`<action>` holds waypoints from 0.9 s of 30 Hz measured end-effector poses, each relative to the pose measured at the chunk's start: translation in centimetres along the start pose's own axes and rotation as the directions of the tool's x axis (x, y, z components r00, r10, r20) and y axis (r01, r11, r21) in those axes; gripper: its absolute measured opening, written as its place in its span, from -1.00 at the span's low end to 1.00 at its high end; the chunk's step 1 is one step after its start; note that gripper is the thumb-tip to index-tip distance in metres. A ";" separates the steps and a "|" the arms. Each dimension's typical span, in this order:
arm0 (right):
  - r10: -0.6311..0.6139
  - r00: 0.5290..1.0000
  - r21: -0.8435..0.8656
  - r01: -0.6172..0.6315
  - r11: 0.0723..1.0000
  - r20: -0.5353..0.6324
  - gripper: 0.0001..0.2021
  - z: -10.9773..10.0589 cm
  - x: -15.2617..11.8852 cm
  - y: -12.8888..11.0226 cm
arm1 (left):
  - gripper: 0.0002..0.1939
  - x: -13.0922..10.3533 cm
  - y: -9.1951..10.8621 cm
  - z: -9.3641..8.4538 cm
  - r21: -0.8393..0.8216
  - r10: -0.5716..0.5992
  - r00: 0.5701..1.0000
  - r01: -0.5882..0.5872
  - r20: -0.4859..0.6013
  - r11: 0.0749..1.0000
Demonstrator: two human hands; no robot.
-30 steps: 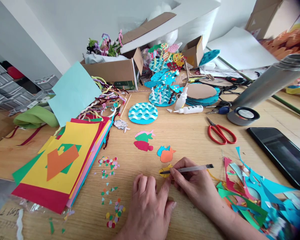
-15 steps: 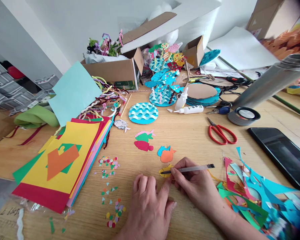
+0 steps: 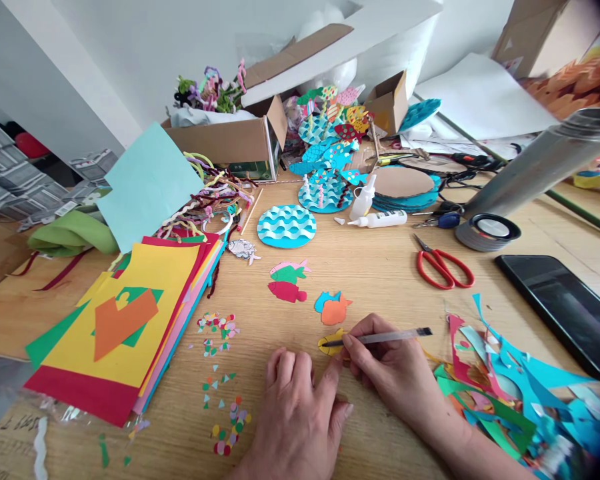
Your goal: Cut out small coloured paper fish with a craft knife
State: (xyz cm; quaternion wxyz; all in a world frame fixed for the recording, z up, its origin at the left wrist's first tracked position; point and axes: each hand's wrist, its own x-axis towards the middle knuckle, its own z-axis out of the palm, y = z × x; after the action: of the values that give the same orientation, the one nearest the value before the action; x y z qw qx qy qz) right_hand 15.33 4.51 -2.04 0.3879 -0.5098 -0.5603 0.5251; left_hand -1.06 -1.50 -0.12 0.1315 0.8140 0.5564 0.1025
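My right hand (image 3: 387, 363) grips a pen (image 3: 390, 337), its dark tip resting on a small yellow paper fish (image 3: 329, 343). Part of the fish is hidden under the fingers. Beside it, my left hand (image 3: 303, 407) lies on the table with its fingers apart and slightly bent, the index fingertip at the fish's lower edge. Just above are an orange fish (image 3: 334, 311) and a blue one (image 3: 323, 301) partly under it. Farther up and left lie a red fish (image 3: 285, 291) and a green fish (image 3: 289, 273) over a pink one.
Red-handled scissors (image 3: 443, 268), a black phone (image 3: 560, 307) and paper scraps (image 3: 510, 387) lie at right. Coloured sheets (image 3: 155, 267) are stacked at left, near scattered paper dots (image 3: 233, 423). A wavy blue disc (image 3: 287, 227) and glue bottles (image 3: 383, 219) lie farther back.
The pen and my right hand have shifted very slightly on the yellow fish. My left hand has stayed in place.
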 end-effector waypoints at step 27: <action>0.017 1.000 -0.024 -0.017 1.000 0.004 -0.70 0.0 0.0 -0.2 | -0.54 0.0 -0.1 -0.1 0.024 0.016 1.000 -0.016 -0.007 1.000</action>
State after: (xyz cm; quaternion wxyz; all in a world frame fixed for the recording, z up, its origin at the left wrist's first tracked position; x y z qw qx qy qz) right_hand 15.28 4.48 -1.88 0.3762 -0.5182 -0.5630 0.5225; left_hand -1.18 -1.51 -0.08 0.1189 0.8195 0.5516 0.0997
